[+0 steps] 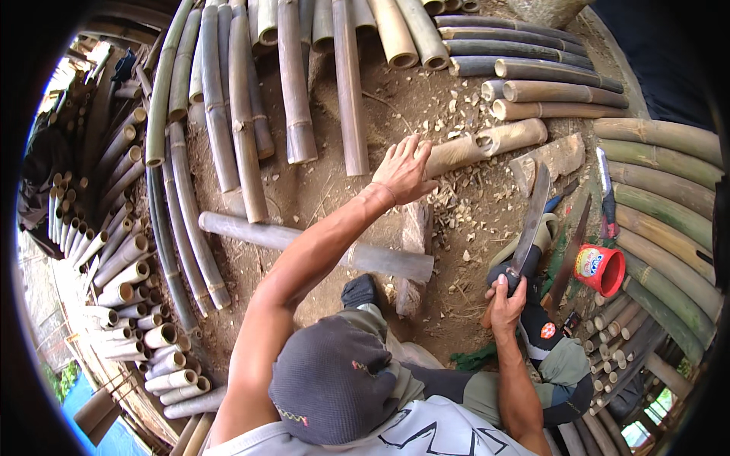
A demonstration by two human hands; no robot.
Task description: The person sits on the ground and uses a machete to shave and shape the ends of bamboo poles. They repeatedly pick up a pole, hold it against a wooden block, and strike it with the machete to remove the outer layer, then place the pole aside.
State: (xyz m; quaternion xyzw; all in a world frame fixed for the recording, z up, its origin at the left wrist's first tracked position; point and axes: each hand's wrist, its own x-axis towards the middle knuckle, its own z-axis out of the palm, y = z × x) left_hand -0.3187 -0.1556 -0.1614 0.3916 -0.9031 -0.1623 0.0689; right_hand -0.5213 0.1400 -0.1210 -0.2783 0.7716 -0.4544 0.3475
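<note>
My left hand (403,169) is at the left end of a pale bamboo tube (513,137), its thumb and fingers on either side of it. A hole is cut in the tube's upper side near its middle. My right hand (506,300), by my right knee, is closed around the handle of a machete (530,224), whose blade points up and away. Under my left forearm lies a grey bamboo pole (391,261), crossing a rough wooden block (415,228). Beyond the machete's tip, another wooden block (559,161) sits beside the pale tube.
Cut bamboo poles (293,83) lie at the far side, with green poles (661,201) on the right. Short tubes (163,361) are stacked at the left. A red container (608,271) stands near a second long blade (572,254). Chips (460,216) litter the dirt ground.
</note>
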